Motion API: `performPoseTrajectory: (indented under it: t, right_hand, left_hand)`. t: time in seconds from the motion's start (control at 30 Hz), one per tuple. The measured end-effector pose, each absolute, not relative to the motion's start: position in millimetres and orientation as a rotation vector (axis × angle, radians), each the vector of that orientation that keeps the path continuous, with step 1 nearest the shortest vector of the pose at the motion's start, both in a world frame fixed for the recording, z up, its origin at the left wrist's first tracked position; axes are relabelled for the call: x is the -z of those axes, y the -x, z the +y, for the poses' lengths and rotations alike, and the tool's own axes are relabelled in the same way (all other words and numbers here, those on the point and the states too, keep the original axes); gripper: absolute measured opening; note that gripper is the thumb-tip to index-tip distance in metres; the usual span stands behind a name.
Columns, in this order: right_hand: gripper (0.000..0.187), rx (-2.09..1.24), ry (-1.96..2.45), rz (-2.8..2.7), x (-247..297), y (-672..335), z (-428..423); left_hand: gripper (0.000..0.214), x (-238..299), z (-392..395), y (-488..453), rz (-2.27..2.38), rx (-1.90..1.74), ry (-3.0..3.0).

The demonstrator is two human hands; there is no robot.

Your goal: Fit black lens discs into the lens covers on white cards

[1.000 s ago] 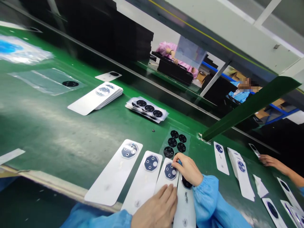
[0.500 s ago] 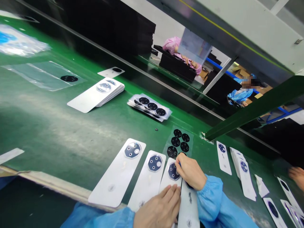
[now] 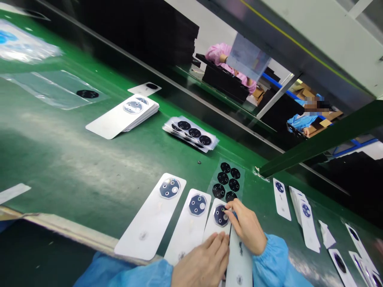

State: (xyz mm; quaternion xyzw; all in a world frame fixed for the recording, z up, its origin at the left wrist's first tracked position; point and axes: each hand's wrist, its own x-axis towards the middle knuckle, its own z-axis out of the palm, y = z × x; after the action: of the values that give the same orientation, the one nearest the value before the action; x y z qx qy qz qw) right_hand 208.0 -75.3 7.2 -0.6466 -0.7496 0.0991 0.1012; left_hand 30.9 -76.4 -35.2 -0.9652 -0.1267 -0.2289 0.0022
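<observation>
My left hand point(image 3: 202, 259) lies flat with its fingers stretched out over the lower part of a white phone-back-shaped panel point(image 3: 211, 227). At that panel's top is a dark octagonal camera patch point(image 3: 220, 217) with small round holes. My right hand point(image 3: 248, 227) has its thumb and forefinger pinched at the patch's upper right edge; what lies between the tips is too small to make out. Beneath my right hand is another white panel point(image 3: 239, 267), its top partly hidden. To the left lie two more panels, a near one point(image 3: 187, 231) and a farther one point(image 3: 149, 219), both with dark patches.
A clear sheet of black octagonal stickers point(image 3: 223, 178) lies beyond my hands. Further back are a sticker-sheet stack point(image 3: 191, 133), a panel stack point(image 3: 119, 119) and a clear film point(image 3: 56, 89). More panels point(image 3: 309, 227) lie right, near a green post point(image 3: 323, 139). Co-workers sit beyond.
My right hand has shifted from curling over the patch's right side to a pinch at its upper right edge, uncovering more of the patch. My left hand stays flat on the panel.
</observation>
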Motion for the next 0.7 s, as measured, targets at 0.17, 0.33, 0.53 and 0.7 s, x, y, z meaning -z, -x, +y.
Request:
performPoseTrajectory:
  t: [0.17, 0.33, 0.53, 0.7]
  right_hand:
    - [0.03, -0.022, 1.966, -2.284, 2.5, -201.4, -93.9]
    - [0.036, 0.082, 2.011, -2.282, 12.4, -195.6, -95.6]
    - [0.033, 0.13, 1.996, -2.245, 14.7, -194.1, -91.0]
    - [0.033, 0.24, 1.911, -2.209, 22.0, -194.4, -94.6]
  left_hand:
    - [0.03, 38.2, -77.8, -32.2, -0.416, 0.801, 3.001]
    - [0.03, 39.1, -77.2, -31.6, -0.407, 0.8, 3.004]
    - [0.032, 38.2, -76.8, -32.3, -0.425, 0.82, 3.0]
    - [0.03, 39.0, -75.2, -32.6, -0.419, 0.869, 2.979]
